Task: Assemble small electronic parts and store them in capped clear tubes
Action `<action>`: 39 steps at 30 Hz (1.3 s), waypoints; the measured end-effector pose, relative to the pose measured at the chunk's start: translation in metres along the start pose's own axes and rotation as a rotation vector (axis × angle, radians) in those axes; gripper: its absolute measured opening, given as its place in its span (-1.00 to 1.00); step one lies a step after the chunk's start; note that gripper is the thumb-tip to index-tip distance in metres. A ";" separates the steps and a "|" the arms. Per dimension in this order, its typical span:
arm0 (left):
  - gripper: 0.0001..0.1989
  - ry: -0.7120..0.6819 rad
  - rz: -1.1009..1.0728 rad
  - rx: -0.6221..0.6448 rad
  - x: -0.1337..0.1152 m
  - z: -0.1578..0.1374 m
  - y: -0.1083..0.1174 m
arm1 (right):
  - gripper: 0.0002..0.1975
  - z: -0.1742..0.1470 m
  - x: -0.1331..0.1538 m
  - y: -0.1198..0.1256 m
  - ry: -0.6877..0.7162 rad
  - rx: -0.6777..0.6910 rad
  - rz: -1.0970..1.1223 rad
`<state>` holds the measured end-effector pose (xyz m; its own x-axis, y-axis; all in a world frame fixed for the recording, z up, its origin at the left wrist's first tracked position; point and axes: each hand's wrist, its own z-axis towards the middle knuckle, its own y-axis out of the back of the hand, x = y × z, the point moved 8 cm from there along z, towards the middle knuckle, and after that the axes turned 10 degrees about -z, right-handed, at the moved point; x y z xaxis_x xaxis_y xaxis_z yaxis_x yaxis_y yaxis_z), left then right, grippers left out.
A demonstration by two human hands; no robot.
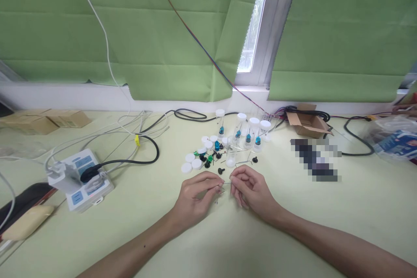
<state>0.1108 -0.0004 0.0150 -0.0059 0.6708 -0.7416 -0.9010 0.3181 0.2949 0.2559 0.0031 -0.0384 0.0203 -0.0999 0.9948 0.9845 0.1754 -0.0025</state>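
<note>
My left hand [199, 192] and my right hand [249, 187] meet near the middle of the table, each closed in a pinch. Between their fingertips runs a thin metal rod [227, 183], gripped at both ends. Just beyond the fingers stands a clear tube [231, 156] without a lid. A black knob-like part [221, 170] lies close to my left fingertips, and another black part [255, 159] is past my right hand. Small green parts [209, 159], bent metal wires and white round caps [196, 164] are scattered to the left of the tube.
Several capped clear tubes with blue parts [248, 138] stand behind. At left, a power strip [87, 178] trails white and black cables. An open cardboard box [308, 124] and a plastic bag [394, 139] sit at the right. A pixelated patch hides something right of centre.
</note>
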 end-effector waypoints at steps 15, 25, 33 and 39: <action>-0.79 0.207 -0.220 -0.043 0.015 0.000 0.000 | -0.80 0.002 -0.002 0.001 0.014 0.004 0.029; -0.80 0.190 -0.211 -0.035 0.016 -0.001 0.000 | -0.77 0.004 -0.009 -0.001 -0.037 0.032 0.031; -0.79 0.154 -0.222 -0.019 0.013 0.001 -0.002 | -0.67 0.004 -0.011 -0.002 -0.051 0.062 -0.003; -0.80 0.148 -0.158 -0.005 0.013 -0.001 -0.002 | -0.62 0.001 -0.014 -0.003 -0.089 0.079 -0.065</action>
<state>0.1124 0.0070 0.0045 0.0724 0.5068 -0.8590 -0.8977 0.4084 0.1652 0.2524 0.0051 -0.0522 -0.0622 -0.0270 0.9977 0.9664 0.2480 0.0669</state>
